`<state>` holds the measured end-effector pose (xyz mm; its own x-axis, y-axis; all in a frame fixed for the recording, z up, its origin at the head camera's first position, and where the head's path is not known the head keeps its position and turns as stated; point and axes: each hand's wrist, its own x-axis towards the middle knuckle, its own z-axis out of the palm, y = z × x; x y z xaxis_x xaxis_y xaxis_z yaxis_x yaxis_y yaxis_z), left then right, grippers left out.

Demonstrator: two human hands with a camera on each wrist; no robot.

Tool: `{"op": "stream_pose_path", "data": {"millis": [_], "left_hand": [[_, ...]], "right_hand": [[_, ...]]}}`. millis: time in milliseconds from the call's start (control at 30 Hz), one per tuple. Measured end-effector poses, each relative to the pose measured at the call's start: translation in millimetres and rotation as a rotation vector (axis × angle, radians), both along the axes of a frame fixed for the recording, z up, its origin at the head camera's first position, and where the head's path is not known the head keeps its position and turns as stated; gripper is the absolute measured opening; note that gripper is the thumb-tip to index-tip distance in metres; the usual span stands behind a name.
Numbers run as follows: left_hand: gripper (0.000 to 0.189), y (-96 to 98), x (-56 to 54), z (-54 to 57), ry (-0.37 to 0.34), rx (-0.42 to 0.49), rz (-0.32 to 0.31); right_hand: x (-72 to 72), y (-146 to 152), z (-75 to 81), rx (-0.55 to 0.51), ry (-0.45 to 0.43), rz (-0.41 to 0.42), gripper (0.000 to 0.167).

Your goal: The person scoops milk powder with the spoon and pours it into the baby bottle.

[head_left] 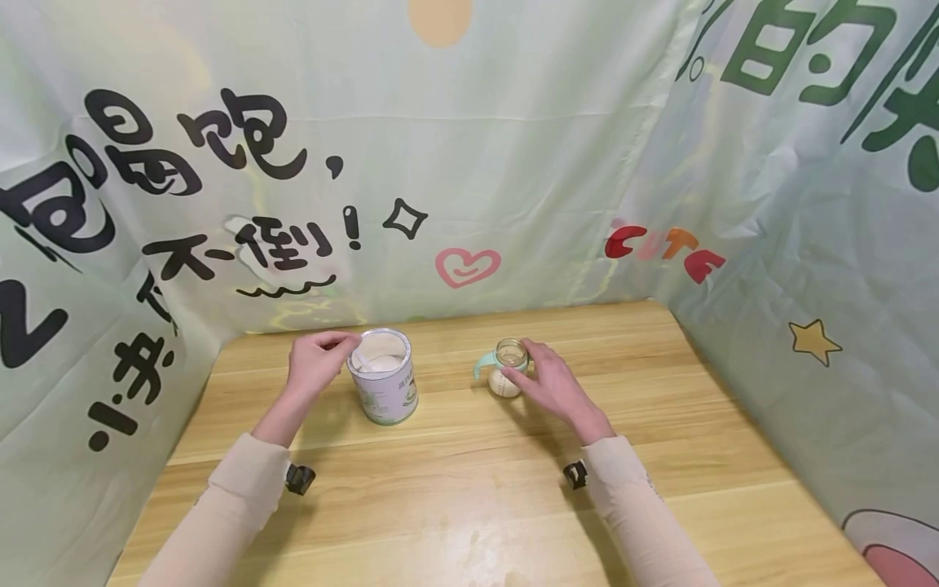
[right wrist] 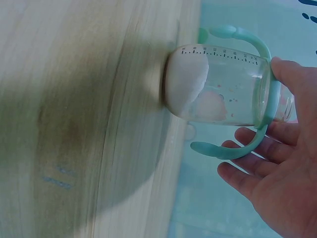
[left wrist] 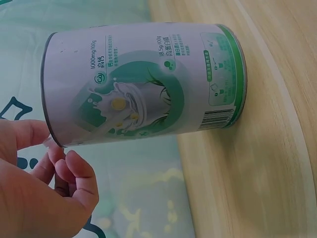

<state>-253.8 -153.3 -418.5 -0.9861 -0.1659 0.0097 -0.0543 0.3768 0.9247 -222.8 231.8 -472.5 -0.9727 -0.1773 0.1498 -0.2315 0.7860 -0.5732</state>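
An open tin of milk powder (head_left: 389, 395) stands upright on the table, pale powder visible inside its mouth. At the tin's left rim my left hand (head_left: 320, 359) pinches the end of a clear scoop (head_left: 361, 357), whose other end dips inside the tin. In the left wrist view the tin's wall hides most of the scoop. To the right, my right hand (head_left: 550, 379) holds a clear baby bottle (right wrist: 218, 84) by its neck, thumb on one side and fingers on the other. The bottle is uncapped, has two mint-green handles (right wrist: 233, 150), and holds white powder at its bottom.
Both things stand on a light wooden table (head_left: 455, 489), the tin left of the bottle with a gap between them. A printed cloth backdrop (head_left: 396, 155) rises behind the table and along both sides.
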Motion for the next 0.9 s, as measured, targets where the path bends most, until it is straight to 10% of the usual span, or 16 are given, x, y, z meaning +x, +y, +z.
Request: {"op": "stream_pose_path", "data": {"millis": [600, 900], "left_hand": [[0.039, -3.8, -1.1, 2.6, 0.018, -0.052, 0.043], [0.034, -20.9, -3.4, 3.4, 0.256, -0.193, 0.057]], "right_hand": [[-0.7, -2, -1.2, -0.005, 0.016, 0.013, 0.074], [-2.4, -4, -0.9, -0.001, -0.004, 0.009, 0.076]]}}
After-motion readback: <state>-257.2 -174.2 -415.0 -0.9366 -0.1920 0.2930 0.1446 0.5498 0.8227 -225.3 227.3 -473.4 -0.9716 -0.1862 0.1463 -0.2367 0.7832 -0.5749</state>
